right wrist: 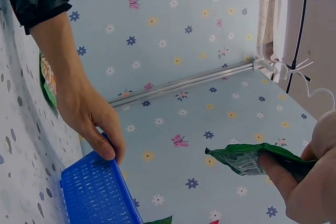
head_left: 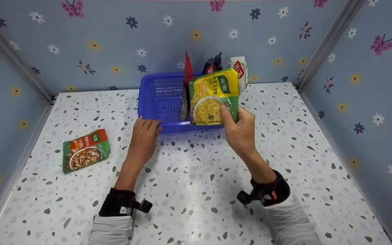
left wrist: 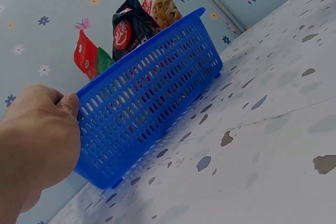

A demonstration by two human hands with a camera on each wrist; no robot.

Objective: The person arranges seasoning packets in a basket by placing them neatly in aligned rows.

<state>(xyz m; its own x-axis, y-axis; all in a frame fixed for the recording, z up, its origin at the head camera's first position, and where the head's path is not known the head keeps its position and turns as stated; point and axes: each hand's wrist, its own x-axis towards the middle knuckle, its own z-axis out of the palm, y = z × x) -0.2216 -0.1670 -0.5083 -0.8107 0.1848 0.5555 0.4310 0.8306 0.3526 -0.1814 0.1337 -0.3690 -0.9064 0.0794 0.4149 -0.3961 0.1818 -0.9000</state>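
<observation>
My right hand (head_left: 242, 131) pinches a yellow and green soup packet (head_left: 213, 97), thumb across its front, over the right part of the blue plastic basket (head_left: 146, 98). In the right wrist view the packet (right wrist: 239, 161) is seen nearly edge-on, well above the basket. My left hand (head_left: 145, 137) grips the basket's rim at the front left corner, thumb on the outside in the left wrist view. Inside the basket stand a red packet (head_left: 188, 68), a black packet (left wrist: 128, 30) and a white packet (head_left: 242, 69), all upright and partly hidden by the yellow packet in the head view.
A red and green food packet (head_left: 87, 151) lies flat on the speckled table (head_left: 189, 197), left of my left forearm. Flower-patterned panels (head_left: 168, 37) enclose the table at the back and on both sides. The basket stands near the back panel.
</observation>
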